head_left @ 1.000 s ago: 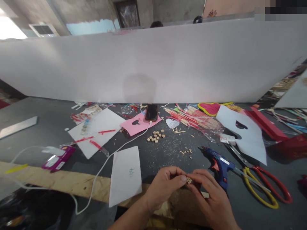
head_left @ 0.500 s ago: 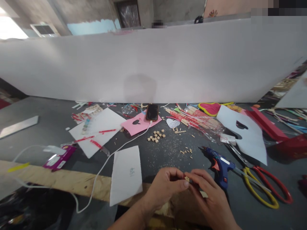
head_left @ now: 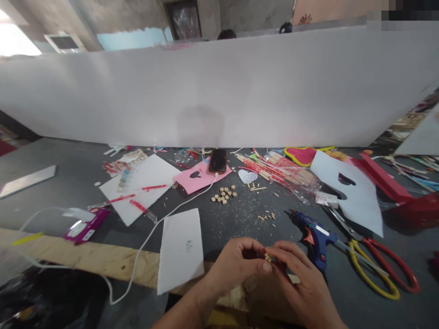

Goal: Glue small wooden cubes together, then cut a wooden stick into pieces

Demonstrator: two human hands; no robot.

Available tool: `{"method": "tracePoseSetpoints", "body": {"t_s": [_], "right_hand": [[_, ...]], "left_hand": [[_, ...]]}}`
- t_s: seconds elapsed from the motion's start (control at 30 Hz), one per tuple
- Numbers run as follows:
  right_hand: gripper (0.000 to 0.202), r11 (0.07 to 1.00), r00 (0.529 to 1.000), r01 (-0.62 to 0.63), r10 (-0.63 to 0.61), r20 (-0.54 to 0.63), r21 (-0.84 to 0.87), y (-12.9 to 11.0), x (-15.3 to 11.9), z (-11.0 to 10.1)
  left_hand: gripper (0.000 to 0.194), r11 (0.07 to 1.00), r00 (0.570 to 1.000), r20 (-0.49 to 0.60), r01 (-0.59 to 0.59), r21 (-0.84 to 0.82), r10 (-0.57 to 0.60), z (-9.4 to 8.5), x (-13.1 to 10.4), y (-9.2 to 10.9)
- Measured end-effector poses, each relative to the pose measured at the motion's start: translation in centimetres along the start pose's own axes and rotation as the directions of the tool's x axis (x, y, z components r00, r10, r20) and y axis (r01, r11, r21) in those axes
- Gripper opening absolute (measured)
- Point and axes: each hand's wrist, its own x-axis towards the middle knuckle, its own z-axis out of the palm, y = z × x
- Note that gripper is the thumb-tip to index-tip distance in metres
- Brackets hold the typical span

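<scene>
Close in front of me, my left hand (head_left: 240,262) pinches a small cluster of short wooden stick pieces (head_left: 268,257) between thumb and forefinger. From the other side the fingertips of my right hand (head_left: 300,276) close on the same cluster; its fingers partly hide what they grip. Beyond my hands lie loose cut stick pieces (head_left: 266,216) amid sawdust-like crumbs. Farther back sits a group of similar little wooden clusters (head_left: 224,194). A blue hot glue gun (head_left: 319,242) rests just right of my right hand.
Red-and-yellow-handled scissors (head_left: 373,269) lie at the right. A white cable (head_left: 139,256) runs from a phone (head_left: 217,161) across the left side. White card (head_left: 181,251), a pink sheet (head_left: 192,179) and bundled wooden sticks (head_left: 274,169) cover parts of the table. A tall white board (head_left: 144,100) stands behind.
My hands stay together around the small wooden cluster, which has turned slightly between the fingertips. Nothing else on the table has visibly moved.
</scene>
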Motion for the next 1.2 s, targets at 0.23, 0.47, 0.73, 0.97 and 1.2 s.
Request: {"method": "tracePoseSetpoints", "body": {"t_s": [0.23, 0.47, 0.73, 0.97, 1.2], "right_hand": [[0.028, 0.999, 1.0, 0.021, -0.02, 0.021, -0.04, 0.2, -0.2, 0.5], [0.03, 0.991, 0.998, -0.044, 0.038, -0.05, -0.126, 1.2, -0.8, 0.5], [0.027, 0.98, 0.998, 0.014, -0.028, -0.064, -0.197, 3.1, -2.6, 1.6], [0.022, 0.973, 0.991, 0.041, -0.069, -0.116, -0.227, 4.3, -3.4, 1.9], [0.021, 0.983, 0.992, 0.026, -0.047, -0.115, -0.18, 4.6, -3.4, 2.5]], "left_hand": [[0.029, 0.991, 0.996, -0.02, -0.084, 0.105, 0.086, -0.2, 0.1, -0.4], [0.022, 0.735, 0.915, -0.226, -0.102, 0.67, 0.334, -5.0, 1.3, 4.2], [0.021, 0.295, 0.826, -0.274, 0.137, 0.946, 0.493, -11.9, 5.6, 8.2], [0.02, 0.176, 0.845, -0.264, 0.203, 0.963, 0.466, -12.5, 7.5, 7.6], [0.02, 0.094, 0.866, -0.231, 0.212, 0.973, 0.444, -11.5, 7.6, 7.7]]}}
